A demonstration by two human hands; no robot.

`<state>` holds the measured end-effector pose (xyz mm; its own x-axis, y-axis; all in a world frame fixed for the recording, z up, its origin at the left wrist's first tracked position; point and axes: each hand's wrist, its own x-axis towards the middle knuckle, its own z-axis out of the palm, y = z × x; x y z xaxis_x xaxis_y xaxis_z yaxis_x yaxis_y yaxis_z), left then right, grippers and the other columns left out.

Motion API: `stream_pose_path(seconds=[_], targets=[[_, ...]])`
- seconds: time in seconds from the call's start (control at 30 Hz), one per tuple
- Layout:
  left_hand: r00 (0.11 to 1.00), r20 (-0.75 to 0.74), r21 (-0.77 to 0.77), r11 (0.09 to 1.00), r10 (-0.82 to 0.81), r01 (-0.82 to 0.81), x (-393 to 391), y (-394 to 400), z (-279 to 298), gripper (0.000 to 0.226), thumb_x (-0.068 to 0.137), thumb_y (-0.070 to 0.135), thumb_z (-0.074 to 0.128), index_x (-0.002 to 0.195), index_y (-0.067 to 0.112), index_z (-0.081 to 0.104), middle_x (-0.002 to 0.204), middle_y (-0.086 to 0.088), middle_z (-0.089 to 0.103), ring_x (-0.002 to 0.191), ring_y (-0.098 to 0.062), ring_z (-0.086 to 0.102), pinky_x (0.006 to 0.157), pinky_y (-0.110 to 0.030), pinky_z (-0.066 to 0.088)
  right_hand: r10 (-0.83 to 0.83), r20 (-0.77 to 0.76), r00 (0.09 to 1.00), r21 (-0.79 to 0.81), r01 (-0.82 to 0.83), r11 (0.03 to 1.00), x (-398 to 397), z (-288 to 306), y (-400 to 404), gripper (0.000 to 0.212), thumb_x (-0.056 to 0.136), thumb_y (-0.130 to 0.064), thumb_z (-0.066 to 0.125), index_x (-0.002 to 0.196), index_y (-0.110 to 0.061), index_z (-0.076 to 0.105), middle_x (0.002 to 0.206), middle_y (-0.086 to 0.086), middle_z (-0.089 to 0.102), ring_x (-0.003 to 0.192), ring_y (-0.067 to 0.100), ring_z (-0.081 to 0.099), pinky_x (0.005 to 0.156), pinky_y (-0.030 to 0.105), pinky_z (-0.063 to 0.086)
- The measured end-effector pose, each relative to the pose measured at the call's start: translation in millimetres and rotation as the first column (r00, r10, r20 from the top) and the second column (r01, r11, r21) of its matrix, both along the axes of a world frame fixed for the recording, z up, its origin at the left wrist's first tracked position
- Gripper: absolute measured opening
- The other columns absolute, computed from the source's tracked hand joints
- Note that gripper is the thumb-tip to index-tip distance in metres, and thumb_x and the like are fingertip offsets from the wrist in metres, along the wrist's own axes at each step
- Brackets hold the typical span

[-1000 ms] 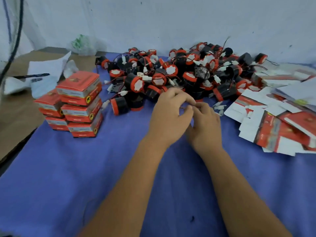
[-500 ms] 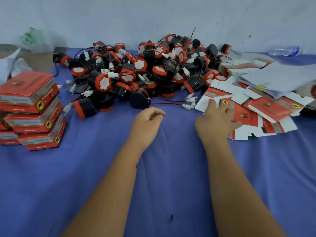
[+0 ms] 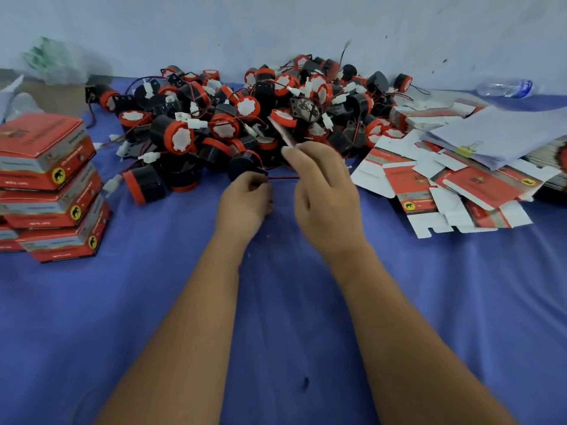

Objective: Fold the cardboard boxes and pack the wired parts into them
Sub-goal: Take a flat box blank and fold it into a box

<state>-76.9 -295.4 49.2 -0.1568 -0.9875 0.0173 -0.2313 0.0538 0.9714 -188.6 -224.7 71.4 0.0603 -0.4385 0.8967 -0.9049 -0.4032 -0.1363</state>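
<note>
From the head camera, the pile of wired parts (image 3: pixel 260 118) is lying on the blue cloth (image 3: pixel 153 302). Just in front of the pile, the left hand (image 3: pixel 245 204) is curling its fingers around a red wire (image 3: pixel 283 178). Beside it, the right hand (image 3: pixel 325 191) is pinching a flat box blank (image 3: pixel 280 131). Flat blanks (image 3: pixel 445 185) are lying right of the pile, folded boxes (image 3: pixel 52 185) stacking left

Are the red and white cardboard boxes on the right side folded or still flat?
Flat: the red and white cardboard boxes lie spread, tabs showing.
</note>
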Motion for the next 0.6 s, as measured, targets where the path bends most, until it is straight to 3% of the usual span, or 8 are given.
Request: stream_pose_path(seconds=[0.07, 0.13, 0.2, 0.27, 0.43, 0.53, 0.6], targets=[[0.991, -0.105, -0.064, 0.995, -0.084, 0.078, 3, 6, -1, 0.023, 0.097, 0.024, 0.057, 0.117, 0.034, 0.060, 0.097, 0.008, 0.072, 0.088, -0.016, 0.070, 0.080, -0.041, 0.060, 0.089, 0.073, 0.993, 0.026, -0.091, 0.996, 9, -2, 0, 0.035, 0.088, 0.002, 0.046, 0.118, 0.004, 0.064, 0.117, 0.023, 0.061, 0.106, 0.026, 0.056, 0.082, 0.034, 0.053], [0.942, -0.251, -0.124, 0.973, -0.222, 0.196, 7, 11, 1, 0.037, 0.098, 0.018, 0.056, 0.129, 0.038, 0.052, 0.097, 0.012, 0.073, 0.086, -0.007, 0.071, 0.072, -0.025, 0.058, 0.194, 0.254, 0.948, 0.088, -0.222, 0.971, 16, -4, -1, 0.038, 0.088, 0.001, 0.059, 0.126, -0.003, 0.059, 0.124, 0.013, 0.056, 0.106, 0.015, 0.054, 0.084, 0.024, 0.052], [0.904, -0.325, -0.137, 0.960, -0.276, 0.244, 8, 13, 6, 0.040, 0.100, 0.014, 0.051, 0.133, 0.037, 0.051, 0.104, 0.009, 0.074, 0.091, -0.008, 0.071, 0.072, -0.022, 0.057, 0.236, 0.593, 0.770, 0.196, -0.422, 0.885, 20, -6, -1, 0.042, 0.089, -0.013, 0.065, 0.129, -0.017, 0.055, 0.124, -0.003, 0.055, 0.108, 0.008, 0.057, 0.090, 0.023, 0.050], [0.901, -0.340, -0.107, 0.963, -0.269, 0.247, 8, 14, 11, 0.042, 0.101, 0.017, 0.045, 0.137, 0.038, 0.049, 0.117, 0.007, 0.071, 0.101, -0.012, 0.070, 0.078, -0.029, 0.059, 0.181, 0.785, 0.593, 0.241, -0.561, 0.792, 19, -9, -4, 0.033, 0.090, -0.026, 0.062, 0.122, -0.020, 0.059, 0.119, -0.008, 0.059, 0.113, 0.009, 0.057, 0.096, 0.027, 0.048], [0.855, -0.434, -0.018, 0.951, -0.285, 0.308, 4, 11, 13, 0.042, 0.106, 0.023, 0.036, 0.143, 0.039, 0.046, 0.132, 0.007, 0.064, 0.116, -0.017, 0.065, 0.078, -0.035, 0.058, 0.016, 0.717, 0.697, 0.409, -0.439, 0.800, 8, -12, -11, 0.045, 0.087, -0.023, 0.072, 0.130, -0.025, 0.058, 0.123, -0.012, 0.052, 0.119, 0.005, 0.050, 0.101, 0.026, 0.045], [0.806, -0.474, -0.051, 0.925, -0.353, 0.376, 3, 13, 10, 0.043, 0.106, 0.021, 0.035, 0.145, 0.036, 0.046, 0.136, 0.002, 0.062, 0.122, -0.019, 0.062, 0.084, -0.035, 0.055, 0.050, 0.779, 0.626, 0.340, -0.488, 0.804, 7, -13, -12, 0.053, 0.087, -0.022, 0.070, 0.136, -0.028, 0.051, 0.130, -0.007, 0.051, 0.123, 0.006, 0.049, 0.096, 0.025, 0.048], [0.764, -0.513, -0.093, 0.910, -0.392, 0.405, 1, 16, 10, 0.041, 0.106, 0.023, 0.034, 0.141, 0.036, 0.050, 0.139, 0.003, 0.059, 0.127, -0.016, 0.057, 0.096, -0.036, 0.050, 0.099, 0.844, 0.527, 0.258, -0.562, 0.786, 7, -10, -11, 0.053, 0.087, -0.022, 0.064, 0.138, -0.024, 0.051, 0.131, 0.001, 0.053, 0.120, 0.007, 0.053, 0.090, 0.021, 0.051]])
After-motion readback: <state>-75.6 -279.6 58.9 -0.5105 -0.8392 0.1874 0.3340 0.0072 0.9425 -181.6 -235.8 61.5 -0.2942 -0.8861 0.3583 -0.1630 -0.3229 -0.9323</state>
